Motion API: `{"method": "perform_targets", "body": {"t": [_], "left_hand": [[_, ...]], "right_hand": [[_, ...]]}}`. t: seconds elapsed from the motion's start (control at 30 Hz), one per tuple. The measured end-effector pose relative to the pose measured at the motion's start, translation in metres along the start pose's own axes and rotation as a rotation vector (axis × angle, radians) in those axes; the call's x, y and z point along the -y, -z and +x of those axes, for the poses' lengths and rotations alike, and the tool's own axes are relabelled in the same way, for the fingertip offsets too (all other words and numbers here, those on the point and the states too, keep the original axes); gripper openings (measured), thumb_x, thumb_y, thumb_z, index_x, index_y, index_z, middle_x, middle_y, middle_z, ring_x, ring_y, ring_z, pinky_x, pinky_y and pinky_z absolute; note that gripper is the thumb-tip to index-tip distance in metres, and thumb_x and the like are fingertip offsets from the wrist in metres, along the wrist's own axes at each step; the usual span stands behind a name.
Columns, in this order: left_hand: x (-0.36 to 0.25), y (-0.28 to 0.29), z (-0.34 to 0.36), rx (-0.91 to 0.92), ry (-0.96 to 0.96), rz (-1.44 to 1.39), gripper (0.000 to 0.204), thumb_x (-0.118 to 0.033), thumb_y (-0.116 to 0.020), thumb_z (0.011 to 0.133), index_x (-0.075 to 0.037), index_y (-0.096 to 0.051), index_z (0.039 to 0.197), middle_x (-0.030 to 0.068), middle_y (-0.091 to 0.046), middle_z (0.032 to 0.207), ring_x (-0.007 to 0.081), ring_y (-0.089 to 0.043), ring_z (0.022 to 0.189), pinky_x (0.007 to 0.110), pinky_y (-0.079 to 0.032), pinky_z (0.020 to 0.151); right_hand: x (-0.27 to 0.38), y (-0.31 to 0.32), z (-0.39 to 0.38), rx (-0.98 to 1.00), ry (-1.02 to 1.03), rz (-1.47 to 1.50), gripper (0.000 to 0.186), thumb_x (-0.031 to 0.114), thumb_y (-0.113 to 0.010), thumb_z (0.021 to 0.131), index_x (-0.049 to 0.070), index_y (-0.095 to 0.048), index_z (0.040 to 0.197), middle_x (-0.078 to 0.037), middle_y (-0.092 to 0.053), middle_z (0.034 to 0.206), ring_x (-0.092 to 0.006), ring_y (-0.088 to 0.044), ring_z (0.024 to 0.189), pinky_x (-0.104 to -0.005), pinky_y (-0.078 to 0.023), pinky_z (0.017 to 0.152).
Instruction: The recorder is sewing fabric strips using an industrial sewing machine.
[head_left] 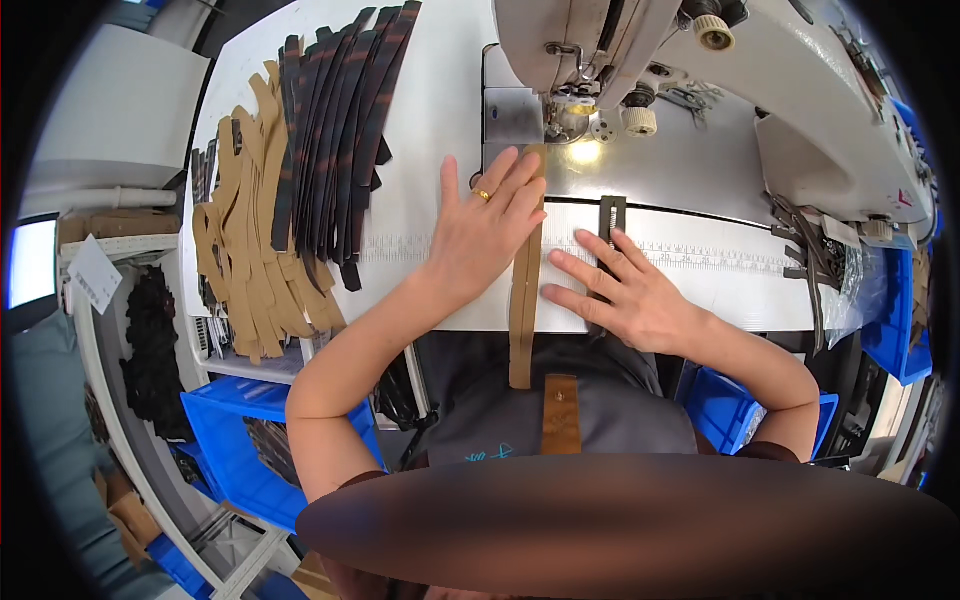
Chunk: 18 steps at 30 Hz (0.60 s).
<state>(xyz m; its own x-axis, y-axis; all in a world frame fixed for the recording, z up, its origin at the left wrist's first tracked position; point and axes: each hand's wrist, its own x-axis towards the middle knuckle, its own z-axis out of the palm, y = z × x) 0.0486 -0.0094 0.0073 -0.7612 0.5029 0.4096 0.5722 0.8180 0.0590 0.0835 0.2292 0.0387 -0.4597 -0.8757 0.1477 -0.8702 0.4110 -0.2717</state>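
Note:
A long tan fabric strip (524, 310) runs from beside the sewing machine's needle area (572, 115) down over the table's front edge to my apron. My left hand (485, 225), with a ring on one finger, lies on the strip's upper part, fingers stretched out and thumb apart. To its right, my right hand (630, 295) rests with spread fingers over a short dark olive strip (612, 212) that has what looks like a zipper along its middle. Part of this dark strip is hidden under the fingers. Neither hand is closed around anything.
Piled tan strips (255, 230) and dark patterned strips (340, 130) cover the table's left side. A printed ruler (690, 255) crosses its front. Dark zippers (812, 255) hang at the right edge. Blue bins (235, 440) stand below. Scissors (690, 100) lie behind the machine head.

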Motion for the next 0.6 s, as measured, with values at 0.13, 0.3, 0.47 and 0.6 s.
{"method": "perform_targets", "body": {"t": [0.13,0.3,0.47,0.6], "left_hand": [[0.004,0.001,0.009,-0.015,0.008,-0.015,0.042,-0.030,-0.068,0.084,-0.013,-0.058,0.121,-0.0010,-0.055,0.134,0.0172,-0.047,0.127,0.066,-0.024,0.101],[0.009,-0.004,0.023,-0.094,-0.065,0.048,0.046,-0.032,-0.068,0.082,-0.007,-0.057,0.119,0.0041,-0.057,0.126,0.0196,-0.048,0.124,0.065,-0.030,0.098],[0.009,-0.008,0.035,-0.016,-0.061,0.046,0.047,-0.035,-0.066,0.085,-0.009,-0.059,0.123,0.0025,-0.057,0.129,0.0169,-0.045,0.128,0.067,-0.028,0.098],[0.010,-0.010,0.038,0.003,-0.068,0.042,0.047,-0.035,-0.066,0.084,-0.009,-0.059,0.123,0.0021,-0.057,0.130,0.0163,-0.044,0.128,0.068,-0.031,0.097]], "right_hand": [[-0.001,-0.002,0.004,-0.019,0.011,0.123,0.065,0.003,-0.060,0.072,0.003,-0.048,0.136,-0.017,-0.039,0.148,-0.0361,-0.040,0.135,-0.0465,-0.035,0.109],[-0.023,-0.005,0.009,-0.121,-0.052,0.159,0.058,-0.002,-0.062,0.071,-0.003,-0.053,0.128,-0.021,-0.039,0.146,-0.0366,-0.042,0.132,-0.0449,-0.039,0.107],[-0.028,-0.002,0.014,-0.226,-0.247,-0.116,0.055,-0.001,-0.064,0.070,0.006,-0.058,0.125,-0.019,-0.048,0.138,-0.0411,-0.047,0.126,-0.0454,-0.042,0.104],[-0.041,-0.004,0.012,-0.276,-0.240,-0.103,0.053,-0.003,-0.061,0.071,0.002,-0.058,0.124,-0.019,-0.050,0.136,-0.0382,-0.052,0.122,-0.0415,-0.046,0.101]]}}
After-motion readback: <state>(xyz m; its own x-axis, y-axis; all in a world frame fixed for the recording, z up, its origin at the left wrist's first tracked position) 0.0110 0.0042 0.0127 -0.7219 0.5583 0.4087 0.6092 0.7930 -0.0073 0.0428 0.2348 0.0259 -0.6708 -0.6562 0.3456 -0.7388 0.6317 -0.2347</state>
